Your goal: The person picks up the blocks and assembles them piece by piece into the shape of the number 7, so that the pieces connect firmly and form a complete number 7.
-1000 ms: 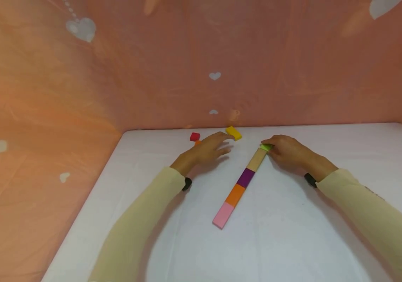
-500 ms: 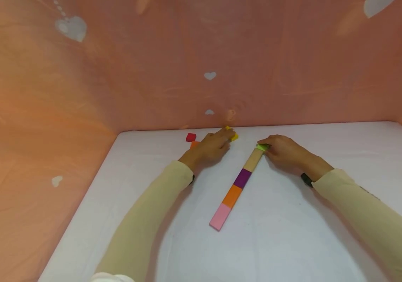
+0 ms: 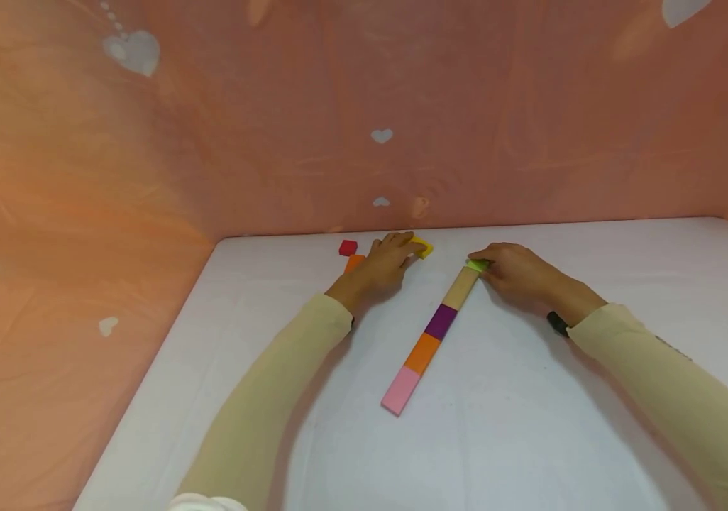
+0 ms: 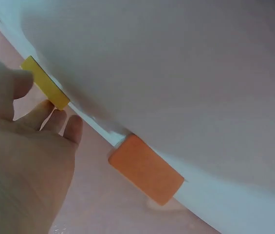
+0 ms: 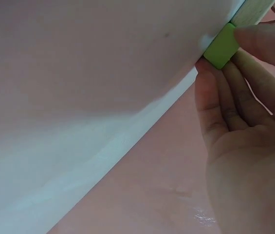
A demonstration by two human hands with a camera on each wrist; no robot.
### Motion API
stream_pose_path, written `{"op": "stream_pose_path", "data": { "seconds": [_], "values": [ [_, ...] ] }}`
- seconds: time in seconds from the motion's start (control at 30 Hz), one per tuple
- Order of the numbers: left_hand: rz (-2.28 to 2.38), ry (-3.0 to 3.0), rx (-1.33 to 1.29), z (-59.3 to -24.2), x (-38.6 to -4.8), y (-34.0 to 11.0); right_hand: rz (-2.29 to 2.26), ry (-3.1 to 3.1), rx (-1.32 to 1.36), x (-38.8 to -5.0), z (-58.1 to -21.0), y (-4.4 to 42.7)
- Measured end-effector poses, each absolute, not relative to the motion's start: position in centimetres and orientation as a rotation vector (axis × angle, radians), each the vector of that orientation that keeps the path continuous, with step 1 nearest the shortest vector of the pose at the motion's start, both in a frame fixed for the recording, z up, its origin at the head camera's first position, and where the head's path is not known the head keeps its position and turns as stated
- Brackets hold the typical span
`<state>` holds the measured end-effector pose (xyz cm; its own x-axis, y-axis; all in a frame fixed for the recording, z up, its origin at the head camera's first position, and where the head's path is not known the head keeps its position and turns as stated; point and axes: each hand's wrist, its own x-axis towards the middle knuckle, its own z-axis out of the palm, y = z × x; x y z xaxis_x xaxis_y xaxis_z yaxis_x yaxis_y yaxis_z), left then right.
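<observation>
In the head view a slanting row of flat blocks lies end to end on the white table: pink, orange, purple, plain wood and light green. My right hand pinches the green block at the far end, against the wooden one. Beyond the row's left side, my left hand has thumb and fingers about a yellow block, gripping it near the table's back edge. Fingers partly cover the yellow block in the head view.
A red block lies near the back edge, left of my left hand. Close by is another orange block, partly hidden behind that hand in the head view. A peach cloth with pale hearts rises behind the white table.
My left hand has moved right and away from me to the yellow block and taken hold of it. The right hand stays at the green block; the row is unchanged.
</observation>
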<state>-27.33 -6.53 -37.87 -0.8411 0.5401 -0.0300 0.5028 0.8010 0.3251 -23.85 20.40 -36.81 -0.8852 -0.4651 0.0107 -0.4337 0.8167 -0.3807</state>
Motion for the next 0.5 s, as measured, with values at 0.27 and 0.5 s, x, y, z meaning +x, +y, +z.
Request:
{"op": "stream_pose_path", "data": {
  "seconds": [0.27,0.5],
  "values": [
    [0.503,2.895,0.824,-38.00,-27.45,-6.42,-0.617,2.911,-0.709,-23.99,-36.99,20.52],
    [0.441,2.932,0.799,-38.53,-27.79,-6.38,-0.629,2.885,-0.699,-23.92,-37.09,20.60]
  ]
}}
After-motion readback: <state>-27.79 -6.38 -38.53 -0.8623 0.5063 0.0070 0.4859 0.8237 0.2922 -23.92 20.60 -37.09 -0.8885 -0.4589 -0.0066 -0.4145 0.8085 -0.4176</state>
